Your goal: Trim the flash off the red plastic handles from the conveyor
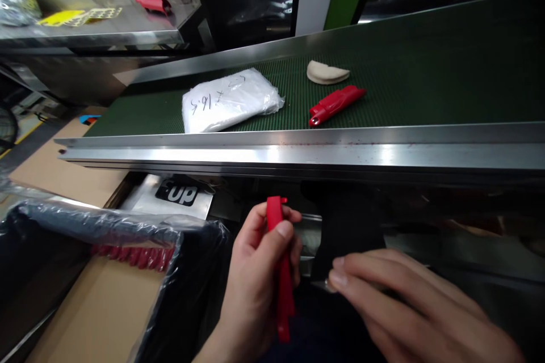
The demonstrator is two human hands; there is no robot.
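Observation:
My left hand (255, 272) grips a red plastic handle piece (281, 272), held upright below the conveyor's steel edge. My right hand (395, 306) is just to its right, fingers pinched on a small thin metal piece (322, 284) that is mostly hidden. On the green conveyor belt (426, 79) lie another red plastic handle (334, 105), a beige curved pad (326, 72) and a white plastic bag (230, 101) with handwriting on it.
A black bin lined with clear plastic (128, 232) stands at the lower left, with red parts (136, 256) inside and cardboard (97, 312) beneath. A steel shelf at the upper left holds a red part (152, 2) and yellow sheets (76, 16).

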